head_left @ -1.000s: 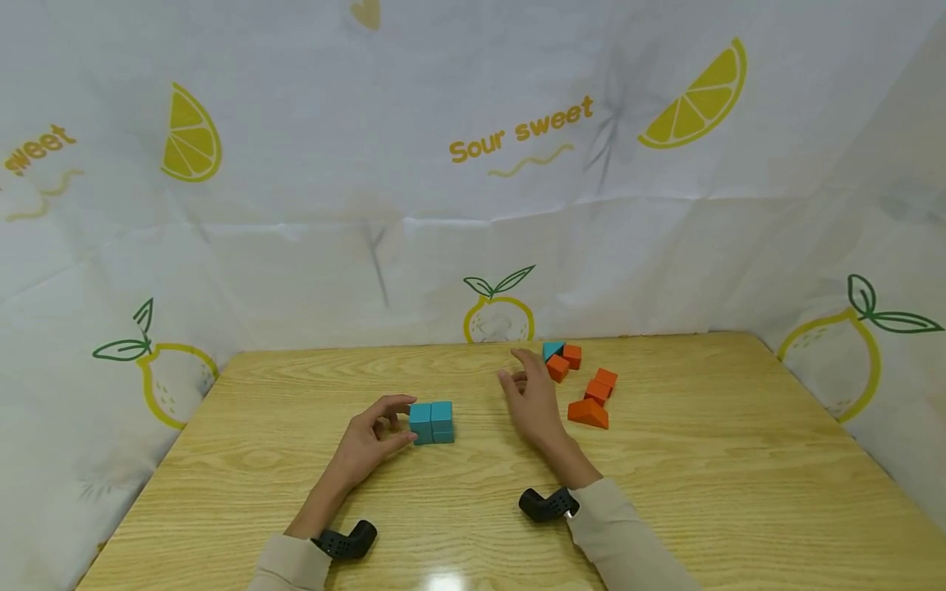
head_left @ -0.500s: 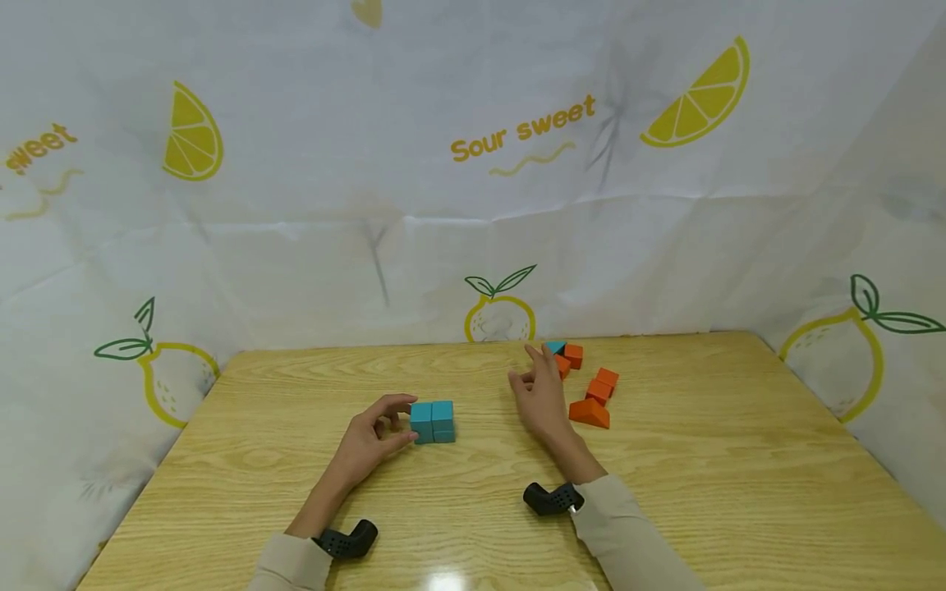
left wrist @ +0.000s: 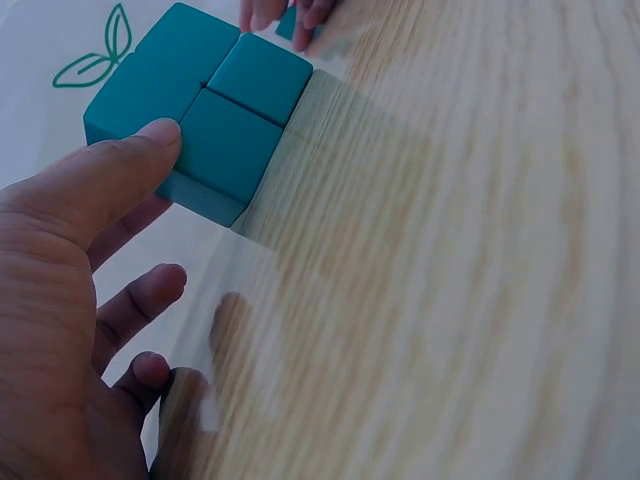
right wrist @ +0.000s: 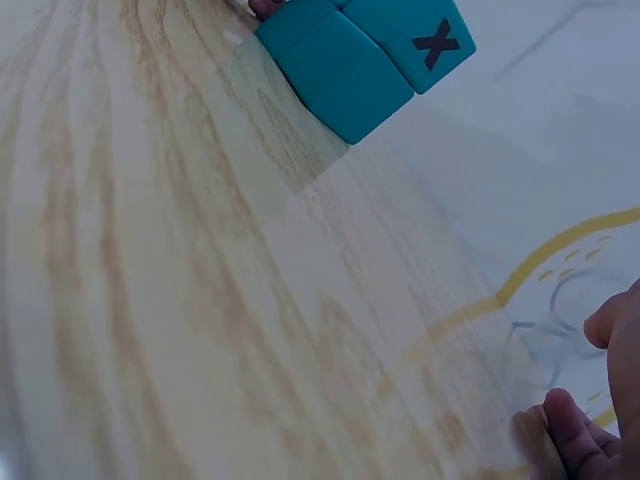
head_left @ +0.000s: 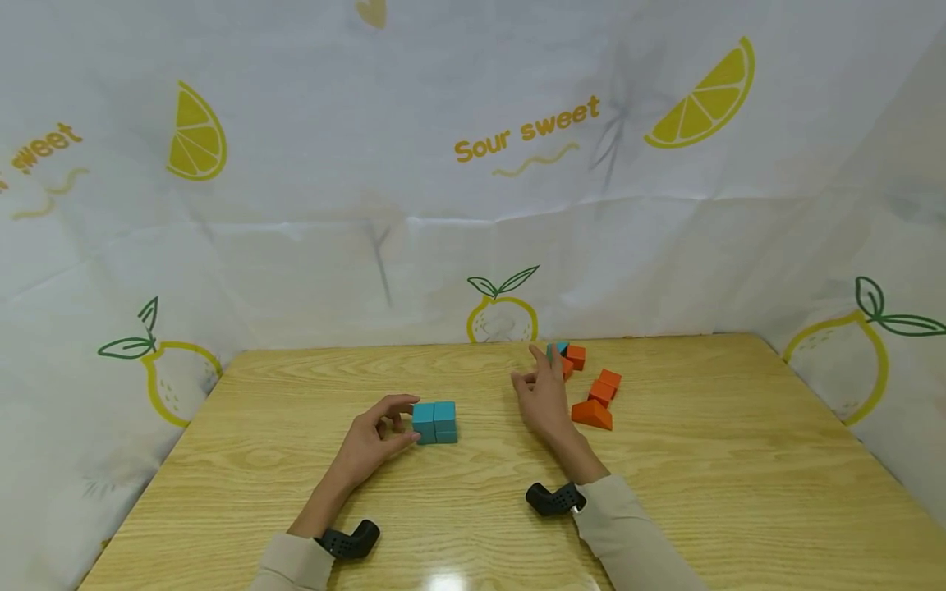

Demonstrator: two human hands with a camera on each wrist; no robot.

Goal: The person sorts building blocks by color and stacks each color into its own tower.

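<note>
My left hand (head_left: pixel 369 443) holds a compact group of teal wooden blocks (head_left: pixel 434 423) standing on the table, its thumb on the near face and its index finger behind. The left wrist view shows the thumb on the seamed face of these teal blocks (left wrist: pixel 200 110). Further right, my right hand (head_left: pixel 545 402) reaches over the table with fingers extended, by a blue triangular block (head_left: pixel 562 347). Part of that block and an orange cube (head_left: pixel 567 368) are hidden behind the fingers. In the right wrist view, a black X marks one teal block (right wrist: pixel 435 45).
Another orange cube (head_left: pixel 576 357) sits beside the triangle. To the right of my hand lie two more orange cubes (head_left: pixel 601 392) and an orange trapezoid-like block (head_left: pixel 592 414). A white lemon-print sheet (head_left: pixel 332 283) rises behind the wooden table (head_left: pixel 458 517).
My right hand has moved slightly right to the blue triangular block, now covering part of it and an orange cube. My left hand stays at the teal blocks.
</note>
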